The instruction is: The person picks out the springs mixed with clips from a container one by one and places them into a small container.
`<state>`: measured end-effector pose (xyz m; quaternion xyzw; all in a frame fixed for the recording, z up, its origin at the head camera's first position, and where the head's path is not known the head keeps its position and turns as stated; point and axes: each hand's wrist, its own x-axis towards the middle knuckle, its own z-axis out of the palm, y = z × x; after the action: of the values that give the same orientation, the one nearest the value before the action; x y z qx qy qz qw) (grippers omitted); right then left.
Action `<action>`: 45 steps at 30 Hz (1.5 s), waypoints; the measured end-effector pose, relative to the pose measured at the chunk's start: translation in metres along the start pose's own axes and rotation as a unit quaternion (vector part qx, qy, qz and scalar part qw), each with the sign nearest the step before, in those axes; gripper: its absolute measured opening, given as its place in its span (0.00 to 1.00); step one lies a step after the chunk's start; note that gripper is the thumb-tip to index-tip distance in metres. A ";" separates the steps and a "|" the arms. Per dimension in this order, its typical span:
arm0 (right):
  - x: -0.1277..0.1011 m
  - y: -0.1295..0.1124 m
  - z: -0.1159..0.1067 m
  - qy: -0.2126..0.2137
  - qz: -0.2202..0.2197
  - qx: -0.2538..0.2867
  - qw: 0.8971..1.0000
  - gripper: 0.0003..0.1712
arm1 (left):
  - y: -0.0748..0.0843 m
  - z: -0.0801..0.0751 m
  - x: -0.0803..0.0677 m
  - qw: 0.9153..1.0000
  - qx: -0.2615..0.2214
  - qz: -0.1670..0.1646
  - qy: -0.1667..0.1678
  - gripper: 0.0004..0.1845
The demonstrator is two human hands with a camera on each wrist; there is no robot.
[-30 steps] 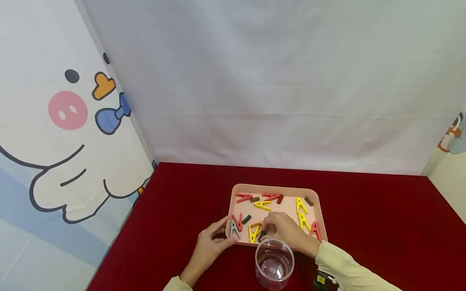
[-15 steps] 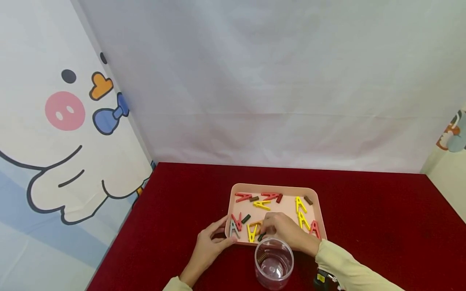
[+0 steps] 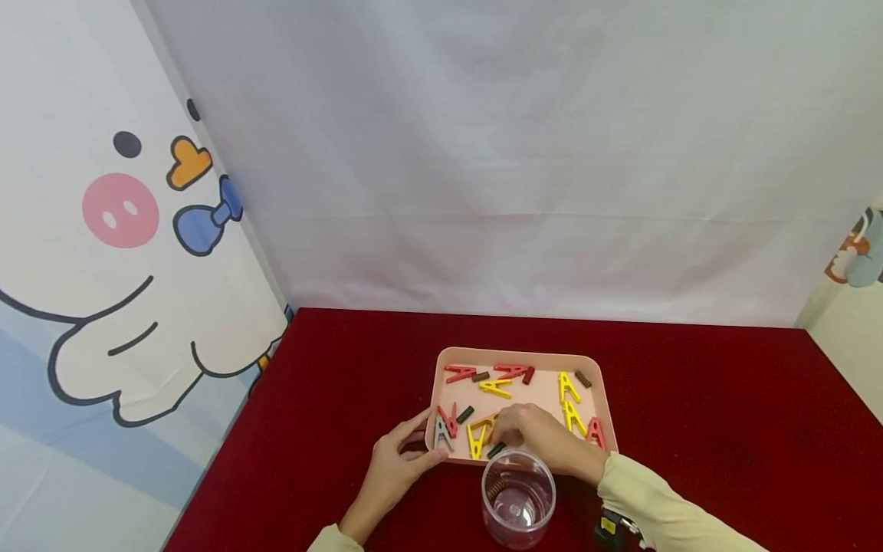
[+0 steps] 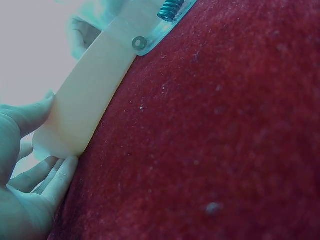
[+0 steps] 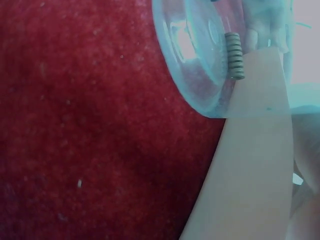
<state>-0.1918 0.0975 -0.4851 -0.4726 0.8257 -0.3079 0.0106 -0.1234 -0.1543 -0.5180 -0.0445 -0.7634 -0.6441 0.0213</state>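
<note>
Pink plastic makes up the tray point(image 3: 538, 392), and the left hand point(image 3: 395, 464) grips its near left corner, with thumb laid on the near rim and the other fingers set apart from it against the outer left wall. The right hand point(image 3: 539, 438) reaches into the near middle of the tray with its fingers bent downward. Its fingertips are at the orange clip point(image 3: 482, 424); they are partly hidden, so I cannot tell whether they pinch it or only touch it. A yellow clip point(image 3: 476, 446) lies just left of that hand, and a dark green spring point(image 3: 496, 450) lies near the tray's front wall, beneath the hand. At the tray's near left, a grey clip point(image 3: 441, 434) lies against a red clip point(image 3: 451, 426). In front of the tray stands a clear cup point(image 3: 500, 529) with a brown spring point(image 3: 495, 486) inside.
</note>
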 end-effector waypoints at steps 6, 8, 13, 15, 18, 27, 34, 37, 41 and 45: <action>0.000 0.004 0.001 -0.003 -0.018 0.039 0.999 0.06 | 0.001 0.000 0.000 1.000 0.006 0.006 0.001 0.34; 0.000 0.005 0.001 -0.002 -0.026 0.049 0.998 0.07 | 0.001 0.000 0.000 1.000 0.008 0.005 0.001 0.34; -0.001 0.006 0.000 0.005 -0.039 0.060 0.997 0.06 | 0.002 0.000 0.000 1.000 0.012 0.004 0.001 0.34; -0.002 0.005 0.000 0.008 -0.039 0.060 0.997 0.05 | 0.002 -0.001 0.000 1.000 0.012 0.004 0.001 0.34; -0.002 0.003 -0.001 0.010 -0.036 0.056 0.998 0.05 | 0.002 -0.001 -0.001 1.000 0.009 0.003 0.001 0.34; -0.005 0.002 -0.006 0.003 0.014 0.042 0.999 0.08 | 0.002 -0.001 -0.001 1.000 0.010 0.000 0.001 0.34; -0.006 0.001 -0.011 0.007 0.035 0.036 0.999 0.11 | 0.002 -0.001 0.000 1.000 0.004 -0.005 0.001 0.35; -0.007 0.001 -0.012 0.011 0.041 0.037 0.998 0.11 | 0.002 -0.001 0.000 1.000 0.003 -0.005 0.000 0.35; -0.009 0.001 -0.013 0.024 0.036 0.038 0.998 0.10 | 0.002 -0.001 0.001 1.000 0.010 -0.005 0.000 0.35; -0.010 0.001 -0.014 0.041 0.016 0.029 0.999 0.10 | 0.002 0.000 0.000 1.000 0.016 -0.006 0.001 0.35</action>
<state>-0.1918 0.1131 -0.4769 -0.4455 0.8237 -0.3506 -0.0041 -0.1234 -0.1544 -0.5156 -0.0389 -0.7740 -0.6317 0.0192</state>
